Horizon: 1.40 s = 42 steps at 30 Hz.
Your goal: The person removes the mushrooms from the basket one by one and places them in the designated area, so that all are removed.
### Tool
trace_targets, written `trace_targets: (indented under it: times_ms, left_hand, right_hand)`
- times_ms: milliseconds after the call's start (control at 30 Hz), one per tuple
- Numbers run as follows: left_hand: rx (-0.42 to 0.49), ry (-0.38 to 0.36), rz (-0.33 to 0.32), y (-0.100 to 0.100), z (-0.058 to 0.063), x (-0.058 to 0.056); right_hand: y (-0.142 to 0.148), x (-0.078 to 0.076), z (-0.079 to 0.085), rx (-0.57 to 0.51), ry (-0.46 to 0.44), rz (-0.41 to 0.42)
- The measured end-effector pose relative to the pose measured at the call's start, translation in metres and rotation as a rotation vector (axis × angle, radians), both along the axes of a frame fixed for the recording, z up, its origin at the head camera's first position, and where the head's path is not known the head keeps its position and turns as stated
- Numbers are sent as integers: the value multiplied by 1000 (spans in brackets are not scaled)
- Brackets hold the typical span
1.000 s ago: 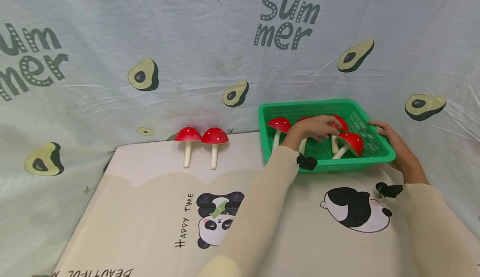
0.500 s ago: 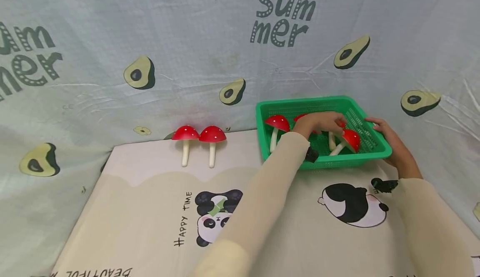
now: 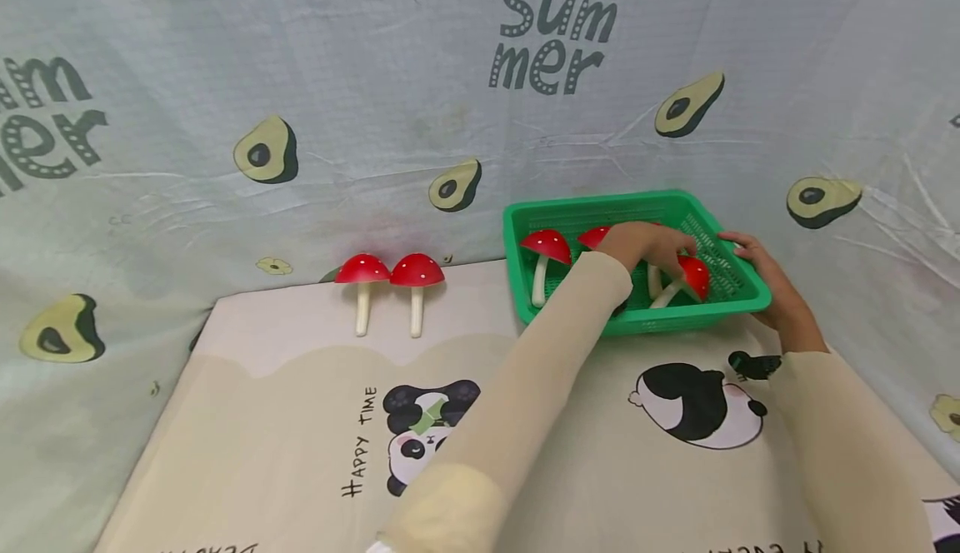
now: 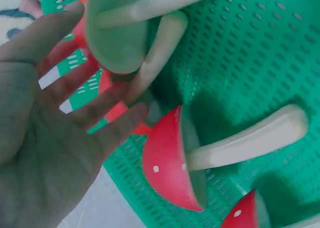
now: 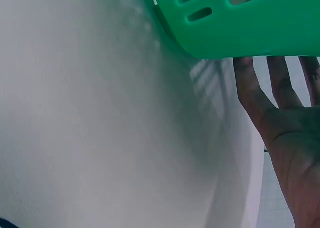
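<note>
A green plastic basket [image 3: 573,206] holds several toy mushrooms with red, white-dotted caps and pale stems. My left hand [image 3: 651,245] reaches down into it over the right-hand mushrooms. In the left wrist view, the thumb and spread fingers of the left hand [image 4: 55,102] lie around the red rim of one mushroom cap [image 4: 117,42], its stem pointing away. Another mushroom [image 4: 172,160] lies below those fingers. My right hand [image 3: 772,286] holds the basket's right end at the rim. In the right wrist view, its fingers [image 5: 250,85] disappear behind the green wall.
Two more mushrooms, one [image 3: 363,274] and its neighbour [image 3: 417,274], lie side by side outside the basket, at the table's back edge. A printed cloth wall [image 3: 360,120] stands right behind. The cream tablecloth [image 3: 262,420] bears panda prints.
My left hand has shifted rightward within the basket and lowered onto the right-hand mushrooms. The right hand stays at the basket's right end. The head view has turned slightly.
</note>
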<state>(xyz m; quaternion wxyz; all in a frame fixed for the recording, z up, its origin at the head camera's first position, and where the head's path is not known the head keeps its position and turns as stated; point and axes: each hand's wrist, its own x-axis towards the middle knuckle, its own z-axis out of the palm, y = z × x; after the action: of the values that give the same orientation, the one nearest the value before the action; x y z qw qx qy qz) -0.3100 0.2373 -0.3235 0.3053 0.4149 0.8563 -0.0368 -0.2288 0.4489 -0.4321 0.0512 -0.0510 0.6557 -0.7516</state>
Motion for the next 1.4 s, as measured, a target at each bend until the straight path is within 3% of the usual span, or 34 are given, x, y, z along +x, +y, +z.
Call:
trace_targets:
  times_ms: [133,333,600,867,1167,1400]
  left_hand:
    - [-32,20,-3,1,1,1]
    - [-6,16,-2,-1,4,1]
    - [-77,37,18,-6,7,-2]
    - [-15,-30,-31,-10,2,-8]
    - [50,-106,68,-24,9,-16]
    - [215,-163,-3,-47,12,-23]
  right_hand:
    - [-4,-2,2,2,-13,2]
    - [-6,-2,7,7,0,0]
    - [-8,-5,10,42,-4,-13]
    - [-10,-7,11,36,7,-7]
    - [-7,-8,9,46,-4,-7]
    - [-4,3,0,66,3,-27]
